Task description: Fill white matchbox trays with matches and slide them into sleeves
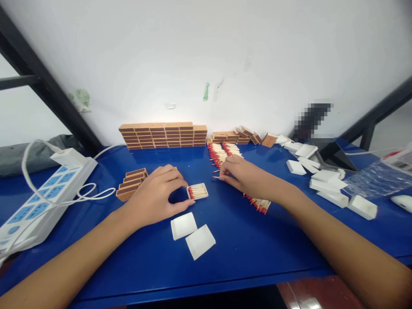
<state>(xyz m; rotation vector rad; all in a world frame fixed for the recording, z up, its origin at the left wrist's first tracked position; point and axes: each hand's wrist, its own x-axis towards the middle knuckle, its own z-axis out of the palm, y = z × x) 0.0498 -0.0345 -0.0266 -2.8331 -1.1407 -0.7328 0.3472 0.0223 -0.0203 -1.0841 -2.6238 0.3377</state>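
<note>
A white tray of red-tipped matches (198, 192) lies on the blue table. My left hand (164, 193) is at its left end, thumb and fingers closed on that end of the tray. To the right of the tray, my right hand (240, 174) pinches a match (216, 177) whose red head points left. Just beyond the right hand is a pile of loose matches (217, 153), and more matches (260, 204) lie partly under the right wrist. Two white trays (184, 225) (200, 241) lie nearer the front edge.
Stacked matchboxes (164, 135) stand along the wall, with scattered boxes (230, 136) beside them. Several boxes (131, 183) sit left of my left hand. A power strip (45, 197) with white cables is at the left. White trays (328, 182) and clear plastic (380, 178) lie at the right.
</note>
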